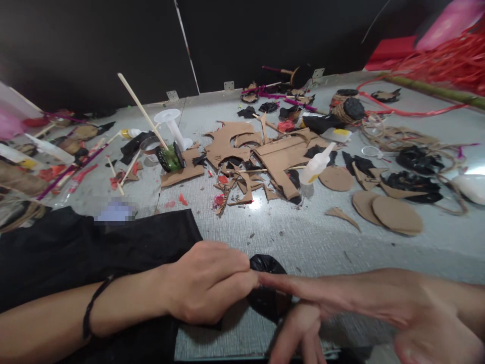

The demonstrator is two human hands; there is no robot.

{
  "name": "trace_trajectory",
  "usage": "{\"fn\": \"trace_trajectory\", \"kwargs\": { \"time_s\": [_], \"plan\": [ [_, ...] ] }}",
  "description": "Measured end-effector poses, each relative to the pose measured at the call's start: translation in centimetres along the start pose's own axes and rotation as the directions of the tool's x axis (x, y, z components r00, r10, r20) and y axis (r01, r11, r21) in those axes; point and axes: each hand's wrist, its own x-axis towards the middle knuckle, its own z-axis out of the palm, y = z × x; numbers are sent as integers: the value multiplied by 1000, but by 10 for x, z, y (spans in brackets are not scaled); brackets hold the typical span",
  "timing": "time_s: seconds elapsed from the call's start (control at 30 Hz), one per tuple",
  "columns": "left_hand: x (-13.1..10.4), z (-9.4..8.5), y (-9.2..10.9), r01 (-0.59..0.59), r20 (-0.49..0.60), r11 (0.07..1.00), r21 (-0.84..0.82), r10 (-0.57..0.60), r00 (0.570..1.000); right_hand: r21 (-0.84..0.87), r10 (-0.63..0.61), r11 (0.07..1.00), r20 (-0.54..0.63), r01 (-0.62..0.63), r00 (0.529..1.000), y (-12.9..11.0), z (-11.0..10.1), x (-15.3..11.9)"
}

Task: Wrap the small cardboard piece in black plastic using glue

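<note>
A round piece wrapped in shiny black plastic [270, 299] lies at the table's near edge, between my hands. My left hand [212, 283], with a dark band on its wrist, is closed at the disc's left side, thumb and forefinger pressed together on its edge. From the right, my right hand [379, 298] reaches over with its forefinger stretched across the disc to my left fingertips. Its other fingers are bent down beside the disc's lower right edge. Black cloth or plastic sheeting [151, 242] is spread beneath my left forearm.
Cardboard scraps [231, 141] cover the middle of the grey table [314, 247]. A white glue bottle [316, 166] and cardboard discs [397, 214] are on the right. A green roll [169, 159] with a stick stands left of centre. Red strips [447, 65] fill the back right.
</note>
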Motion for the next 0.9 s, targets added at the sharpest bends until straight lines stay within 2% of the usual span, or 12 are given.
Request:
{"fn": "trace_trajectory", "kwargs": {
  "time_s": [0.2,0.4,0.6,0.73,0.9],
  "plan": [
    [-3,2,0,20,0,1000,-18,-20,1000,-49,-20,999,-3,20,1000,-12,-6,-1],
    [-4,3,1,-6,-47,1000,7,7,999,-42,-39,998,12,40,999,-9,-5,1],
    [-7,3,0,-17,-11,1000,8,17,1000,-53,-26,998,11,27,1000,-11,-6,0],
    [-9,6,-1,-10,-31,1000,20,11,999,-43,-23,999,9,23,1000,-12,-7,0],
    [-9,7,1,36,-108,998,58,-29,994,-14,-44,999,1,44,999,-9,-8,0]
  ]
}}
